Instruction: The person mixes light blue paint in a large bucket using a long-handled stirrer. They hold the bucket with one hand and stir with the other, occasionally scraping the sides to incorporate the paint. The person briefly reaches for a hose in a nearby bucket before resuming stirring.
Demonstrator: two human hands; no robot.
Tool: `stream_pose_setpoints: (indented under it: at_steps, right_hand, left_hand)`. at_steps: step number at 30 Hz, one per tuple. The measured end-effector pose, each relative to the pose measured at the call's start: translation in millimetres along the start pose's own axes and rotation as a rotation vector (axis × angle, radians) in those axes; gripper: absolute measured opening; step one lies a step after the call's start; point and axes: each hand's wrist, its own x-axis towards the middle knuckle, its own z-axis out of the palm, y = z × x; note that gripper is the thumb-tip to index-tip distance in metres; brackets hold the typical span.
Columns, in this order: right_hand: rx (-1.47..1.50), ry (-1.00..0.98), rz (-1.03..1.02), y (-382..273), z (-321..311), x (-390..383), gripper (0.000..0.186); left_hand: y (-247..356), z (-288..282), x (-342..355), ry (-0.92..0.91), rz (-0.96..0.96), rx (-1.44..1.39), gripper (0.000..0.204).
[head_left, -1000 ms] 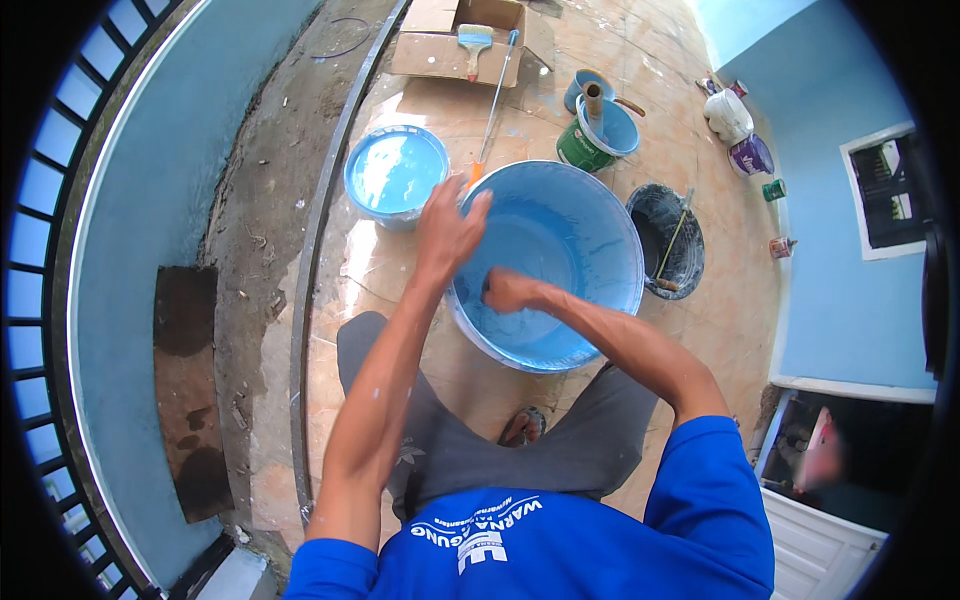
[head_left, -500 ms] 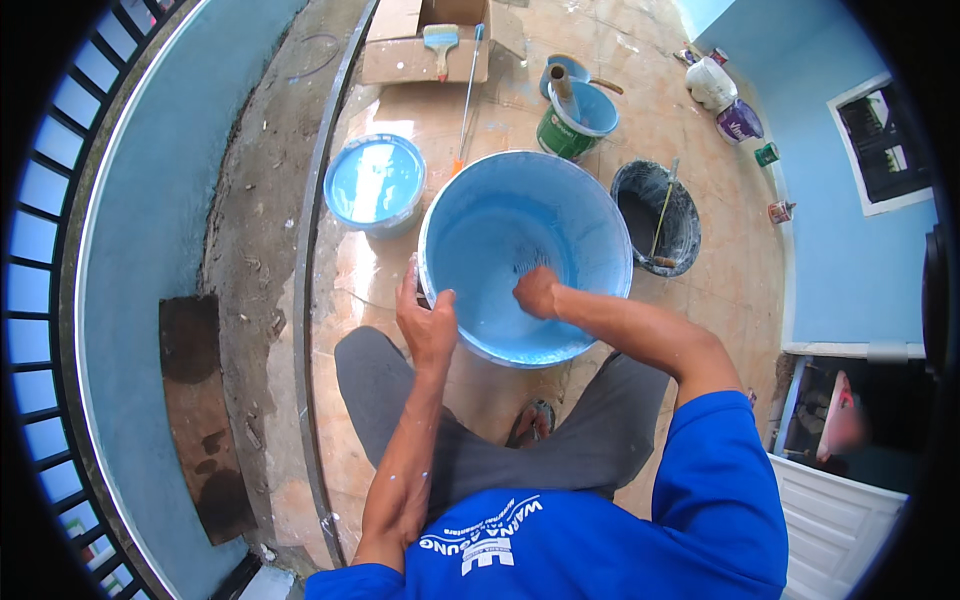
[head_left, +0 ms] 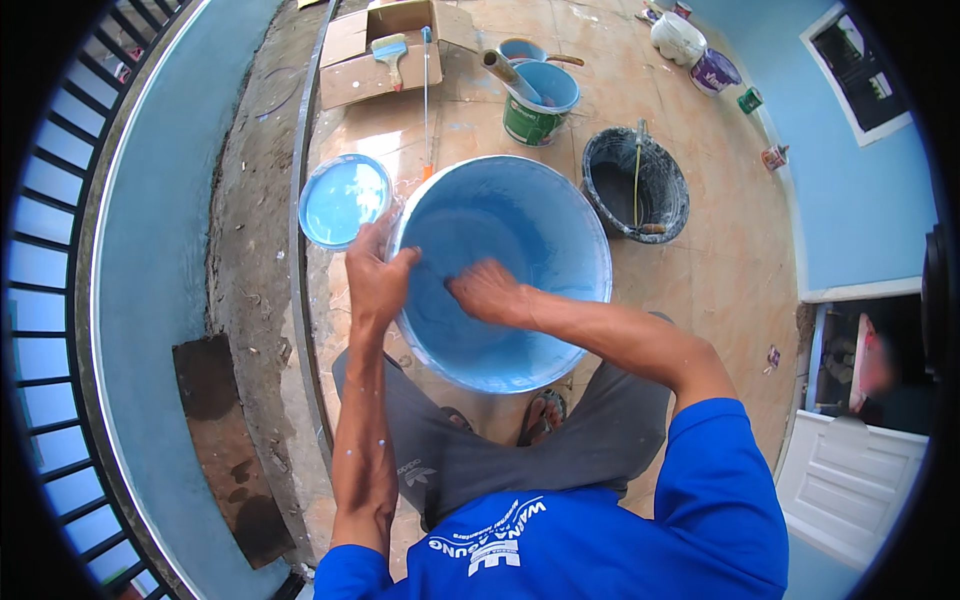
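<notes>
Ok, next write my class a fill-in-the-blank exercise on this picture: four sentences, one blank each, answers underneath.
1. The hand gripping the rim of the tub is the person's ____ hand.
2. The black bucket stands to the ____ of the tub.
3. The box with a brush on it is made of ____.
4. The person's shirt is coloured ____.

Missing words: left; right; cardboard; blue.

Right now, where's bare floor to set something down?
Widest: the tiled floor between the black bucket and the right-hand blue wall. A smaller patch lies between the orange-handled rod and green bucket. Crowded: left of the big blue bucket, by the left hand and smaller pail.
</notes>
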Motion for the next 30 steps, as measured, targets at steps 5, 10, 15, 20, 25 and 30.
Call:
stream_pose_setpoints:
  at_steps: [5, 10, 15, 20, 25, 30]
  right_hand:
    - [-0.357, 0.189, 0.174, 42.4, 13.6, 12.0, 0.018]
    - [-0.318, -0.087, 0.272, 48.8, 58.3, -23.4, 0.017]
    - [-0.048, -0.379, 0.240, 4.2, 54.5, -45.8, 0.020]
    - [0.482, -0.477, 0.354, -36.7, 3.7, -26.3, 0.024]
    - [0.486, -0.091, 0.295, -0.8, 20.9, 7.4, 0.033]
    - [0.049, 0.228, 0.476, 47.4, 27.0, -0.8, 0.020]
  left_hand:
    - [30.0, -1.7, 11.0, -0.100, -0.070, -0.044, 0.059]
    - [37.9, 7.1, 17.3, -0.113, -0.047, 0.029, 0.055]
    - [49.7, 21.8, 23.8, -0.147, 0.037, 0.124, 0.055]
    - [40.6, 29.1, 29.5, -0.158, 0.051, 0.089, 0.052]
    - [42.7, 30.6, 34.0, -0.172, 0.017, 0.076, 0.050]
    - [49.4, 37.6, 32.2, -0.203, 0.060, 0.107, 0.051]
